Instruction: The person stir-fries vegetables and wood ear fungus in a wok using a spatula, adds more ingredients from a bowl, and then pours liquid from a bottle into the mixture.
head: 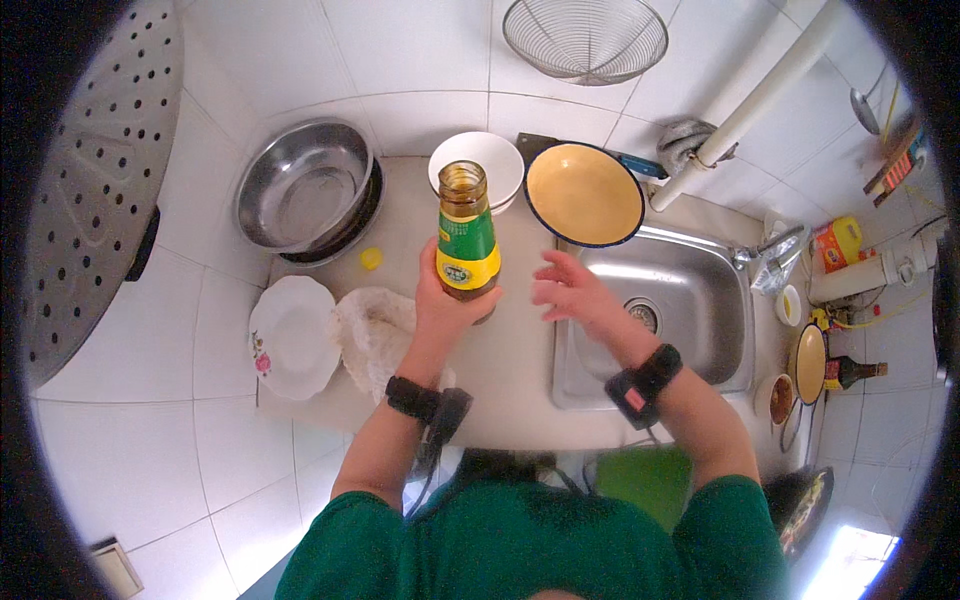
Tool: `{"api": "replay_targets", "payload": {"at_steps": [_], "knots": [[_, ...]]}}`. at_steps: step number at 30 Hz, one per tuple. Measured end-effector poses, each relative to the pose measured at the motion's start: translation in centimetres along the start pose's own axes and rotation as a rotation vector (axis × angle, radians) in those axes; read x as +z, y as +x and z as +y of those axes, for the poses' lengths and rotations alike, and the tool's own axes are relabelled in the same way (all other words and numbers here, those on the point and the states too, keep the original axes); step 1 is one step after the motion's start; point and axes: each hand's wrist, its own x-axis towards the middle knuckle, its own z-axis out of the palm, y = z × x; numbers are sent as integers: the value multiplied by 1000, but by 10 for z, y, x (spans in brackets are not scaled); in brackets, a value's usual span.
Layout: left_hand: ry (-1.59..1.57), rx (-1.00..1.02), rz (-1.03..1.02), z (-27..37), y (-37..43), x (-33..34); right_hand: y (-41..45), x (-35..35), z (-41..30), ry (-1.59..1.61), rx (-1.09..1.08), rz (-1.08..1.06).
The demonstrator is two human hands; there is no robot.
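My left hand [442, 307] is wrapped around the lower part of a glass bottle [466, 232] with a green and yellow label. The bottle's mouth is uncovered and faces up towards me. Fingers apart and holding nothing, my right hand [574, 296] hovers near the left rim of the steel sink [697, 300]. A small yellow cap [370, 258] lies on the counter [510, 375], left of the bottle. Just behind the bottle are stacked white bowls [491, 161]. A yellow enamel bowl with a dark rim [585, 193] stands at the sink's back left corner.
Steel basins [307, 187] stand at the back left. A flowered white plate [296, 337] and a pale cloth [375, 330] lie left of my arm. A cleaver [536, 142] is partly hidden behind the enamel bowl. The faucet [765, 247] is at the sink's right; a white pipe [750, 105] slants behind it.
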Motion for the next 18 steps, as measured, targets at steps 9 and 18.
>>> {"api": "replay_targets", "payload": {"at_steps": [9,18], "knots": [[294,60,231,-34,20,-24,50,91,-54,-121,-429,-235],[105,121,258,-28,60,-45,114,122,-44,-159,-604,-116]]}}
